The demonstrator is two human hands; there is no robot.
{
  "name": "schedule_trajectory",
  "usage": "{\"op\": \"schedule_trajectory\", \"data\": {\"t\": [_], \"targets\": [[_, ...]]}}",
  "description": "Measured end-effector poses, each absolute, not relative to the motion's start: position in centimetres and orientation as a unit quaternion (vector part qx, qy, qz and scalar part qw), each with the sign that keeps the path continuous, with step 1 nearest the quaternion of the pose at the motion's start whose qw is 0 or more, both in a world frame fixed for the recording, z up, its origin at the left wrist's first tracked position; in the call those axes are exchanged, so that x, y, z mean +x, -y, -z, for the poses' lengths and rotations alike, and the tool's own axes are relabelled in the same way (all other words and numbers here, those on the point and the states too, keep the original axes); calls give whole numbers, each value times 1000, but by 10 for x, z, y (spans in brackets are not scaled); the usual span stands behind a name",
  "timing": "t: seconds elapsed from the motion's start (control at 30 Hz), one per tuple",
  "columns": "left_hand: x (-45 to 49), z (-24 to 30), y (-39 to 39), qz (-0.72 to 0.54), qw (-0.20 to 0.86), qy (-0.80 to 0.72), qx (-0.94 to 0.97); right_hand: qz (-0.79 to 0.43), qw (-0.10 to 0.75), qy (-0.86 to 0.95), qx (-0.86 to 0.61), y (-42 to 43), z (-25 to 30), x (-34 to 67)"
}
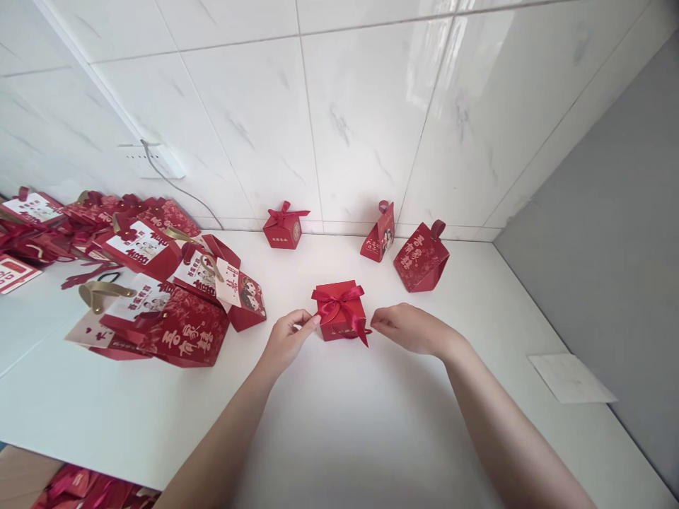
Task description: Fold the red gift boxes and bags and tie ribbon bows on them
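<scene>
A red gift box [350,290] tied with a red ribbon bow [341,307] stands on the white table in front of me. My left hand [289,338] is at the box's left side, thumb and fingers pinched on an end of the ribbon. To the right of the box is my right hand [411,329], its fingers curled together close to the ribbon's right tail. Whatever those fingertips hold, if anything, is hidden. One ribbon tail hangs down over the front of the box.
Near the wall stand a small bowed box [283,232], a triangular box [378,237] and a larger red box [421,258]. Several red gift boxes [183,329] crowd the left. A white paper sheet [573,378] lies right. A cable [183,185] hangs from the wall socket.
</scene>
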State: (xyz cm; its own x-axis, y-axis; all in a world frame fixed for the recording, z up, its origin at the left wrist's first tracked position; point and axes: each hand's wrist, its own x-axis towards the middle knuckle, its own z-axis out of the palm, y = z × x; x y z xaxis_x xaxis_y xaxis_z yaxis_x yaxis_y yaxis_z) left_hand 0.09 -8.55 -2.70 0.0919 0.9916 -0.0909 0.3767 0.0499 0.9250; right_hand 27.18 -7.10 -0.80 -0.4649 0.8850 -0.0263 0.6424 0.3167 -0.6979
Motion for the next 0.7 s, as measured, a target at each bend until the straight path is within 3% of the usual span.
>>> {"op": "schedule_trajectory", "data": {"t": [0.2,0.27,0.47,0.6,0.7], "targets": [[-5,20,91,-313,552,-501,588,-360,199,766,-494,69,9,265],[-6,24,91,-312,564,-490,587,-371,239,731,-521,64,10,265],[-8,34,92,-311,613,-438,580,-573,317,588,-474,46,23,257],[-8,35,94,-306,635,-406,581,-555,373,607,-430,46,28,251],[-9,34,95,-290,653,-394,577,-572,363,627,-384,49,25,251]]}}
